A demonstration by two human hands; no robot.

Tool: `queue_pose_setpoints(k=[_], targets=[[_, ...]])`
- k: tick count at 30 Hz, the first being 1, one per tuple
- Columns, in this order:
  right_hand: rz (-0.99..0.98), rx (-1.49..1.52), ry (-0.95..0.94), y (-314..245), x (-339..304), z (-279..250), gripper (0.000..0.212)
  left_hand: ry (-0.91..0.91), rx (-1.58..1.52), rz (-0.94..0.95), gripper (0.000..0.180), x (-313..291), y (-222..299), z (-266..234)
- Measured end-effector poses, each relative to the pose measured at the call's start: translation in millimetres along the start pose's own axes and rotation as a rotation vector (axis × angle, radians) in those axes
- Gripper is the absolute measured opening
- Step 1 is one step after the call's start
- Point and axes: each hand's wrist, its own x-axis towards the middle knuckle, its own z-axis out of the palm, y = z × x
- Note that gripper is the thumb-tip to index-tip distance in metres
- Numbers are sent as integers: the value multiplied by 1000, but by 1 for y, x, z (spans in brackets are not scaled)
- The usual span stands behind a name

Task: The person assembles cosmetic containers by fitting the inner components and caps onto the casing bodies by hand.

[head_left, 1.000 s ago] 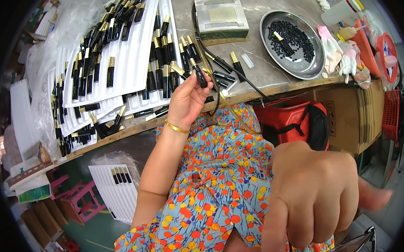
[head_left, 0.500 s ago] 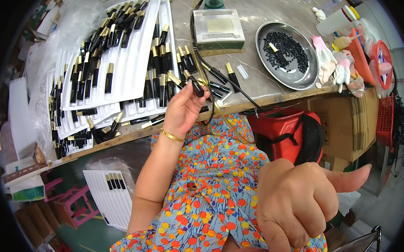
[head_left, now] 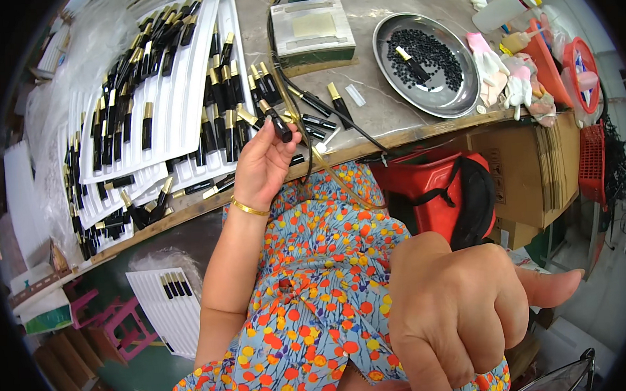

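Observation:
My left hand (head_left: 263, 166), at the front edge of the bench, pinches a small black cosmetic tube with a gold cap (head_left: 279, 129) between thumb and fingers. The tube is tilted, its dark end toward me. Just beyond it, more black-and-gold tubes (head_left: 314, 121) lie loose on the bench. Close to the camera at the lower right, my right hand (head_left: 464, 308) has its fingers curled down into a loose fist, the thumb sticking out to the right. Nothing shows in it, though its palm is turned away.
White ribbed trays (head_left: 172, 97) heaped with tubes cover the bench's left. A metal box (head_left: 313, 28) stands mid-bench. A round steel tray (head_left: 468, 94) holds small black pieces and one tube. Gloves (head_left: 489, 69) lie beside it. Cables cross the front edge; a red stool (head_left: 424, 190) stands below.
The whole view has shifted slightly, so the bench things sit a little higher and further left. My left hand keeps the same tube; my right hand stays curled.

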Motion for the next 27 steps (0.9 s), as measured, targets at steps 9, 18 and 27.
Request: queue_pose_setpoints(k=[9,18,27], targets=[[41,56,-212,-5,5,-9,66,10,-3,3,23,-1,0,-3],[22,-25,-177,-11,2,-10,61,4,6,9,23,2,0,-1],[36,-16,-315,-15,18,-17,58,15,15,4,22,0,0,0]])
